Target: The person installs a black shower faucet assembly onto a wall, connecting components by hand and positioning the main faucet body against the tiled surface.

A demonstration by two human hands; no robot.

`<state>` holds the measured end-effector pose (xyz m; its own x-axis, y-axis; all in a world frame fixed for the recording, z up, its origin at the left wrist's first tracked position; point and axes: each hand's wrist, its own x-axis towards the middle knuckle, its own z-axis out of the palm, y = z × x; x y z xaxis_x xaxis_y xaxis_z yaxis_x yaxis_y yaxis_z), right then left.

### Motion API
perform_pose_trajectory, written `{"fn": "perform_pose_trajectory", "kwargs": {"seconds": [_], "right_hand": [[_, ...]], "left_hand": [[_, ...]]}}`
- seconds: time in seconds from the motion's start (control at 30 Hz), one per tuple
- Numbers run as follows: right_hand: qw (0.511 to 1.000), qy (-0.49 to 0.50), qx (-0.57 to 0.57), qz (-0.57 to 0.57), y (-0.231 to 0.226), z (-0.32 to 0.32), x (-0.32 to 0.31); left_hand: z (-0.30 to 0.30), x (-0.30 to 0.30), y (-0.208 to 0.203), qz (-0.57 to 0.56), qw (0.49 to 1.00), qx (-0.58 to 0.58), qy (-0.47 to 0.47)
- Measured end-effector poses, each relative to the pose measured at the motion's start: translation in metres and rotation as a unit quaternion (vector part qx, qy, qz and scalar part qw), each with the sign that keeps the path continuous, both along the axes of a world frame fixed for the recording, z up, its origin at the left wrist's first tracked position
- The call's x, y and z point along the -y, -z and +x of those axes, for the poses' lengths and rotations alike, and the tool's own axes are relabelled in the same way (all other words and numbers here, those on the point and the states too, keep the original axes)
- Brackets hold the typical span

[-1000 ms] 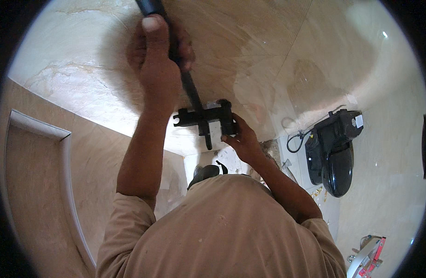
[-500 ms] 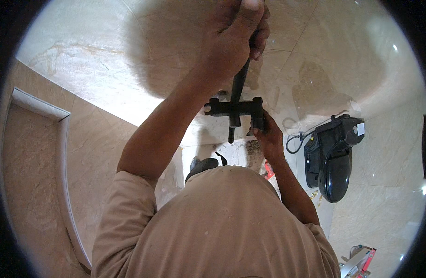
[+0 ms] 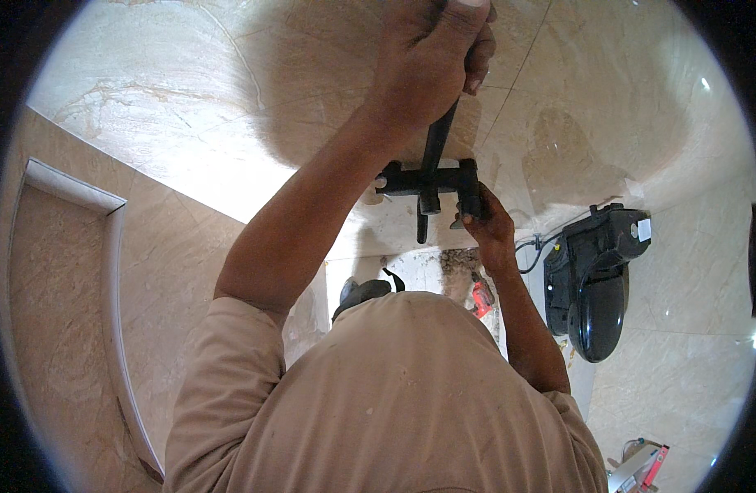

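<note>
A matte black shower mixer point(image 3: 408, 181) sits in front of the marble-look wall, with a crossbar and knob-like ends. A black pipe point(image 3: 440, 138) rises from the middle of its body. My left hand point(image 3: 435, 53) is wrapped round this pipe high up, near the top of the view; part of its fingers is hidden behind the pipe and the view's edge. My right hand point(image 3: 494, 228) is lower down, with its fingers closed on the right end of the mixer. A short black spout-like piece point(image 3: 422, 228) points down below the body.
A black wall-hung toilet point(image 3: 587, 283) is on the right, with a dark hose beside it. A red tool point(image 3: 481, 296) lies on the dirty floor below my right hand. A recessed niche point(image 3: 61, 320) is in the left wall. A red and grey folded object point(image 3: 641, 467) lies at lower right.
Both hands and the black mixer have shifted slightly to the right and up in the view. The grips look the same. More of the red tool shows.
</note>
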<state>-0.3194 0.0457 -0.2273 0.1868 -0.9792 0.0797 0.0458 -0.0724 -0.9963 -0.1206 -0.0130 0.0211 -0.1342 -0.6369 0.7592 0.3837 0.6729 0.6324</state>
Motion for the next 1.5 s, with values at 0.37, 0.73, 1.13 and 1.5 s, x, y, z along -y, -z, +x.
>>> {"fn": "perform_pose_trajectory", "kwargs": {"seconds": [0.37, 0.73, 1.13, 1.5], "right_hand": [[0.998, -0.015, 0.064, 0.005, 0.002, -0.001, 0.002], [0.992, 0.015, 0.125, 0.016, 0.016, 0.000, 0.003], [0.991, 0.120, 0.047, -0.018, 0.032, 0.017, -0.018], [0.985, 0.151, 0.065, -0.044, 0.029, 0.019, -0.019]], "left_hand": [[-0.010, -0.009, -0.002, 0.086, 0.994, -0.001, -0.069], [-0.017, 0.004, 0.016, 0.114, 0.977, -0.042, -0.177], [0.008, 0.014, 0.013, 0.112, 0.985, 0.002, -0.131], [-0.003, 0.012, 0.010, 0.106, 0.969, 0.063, -0.215]]}}
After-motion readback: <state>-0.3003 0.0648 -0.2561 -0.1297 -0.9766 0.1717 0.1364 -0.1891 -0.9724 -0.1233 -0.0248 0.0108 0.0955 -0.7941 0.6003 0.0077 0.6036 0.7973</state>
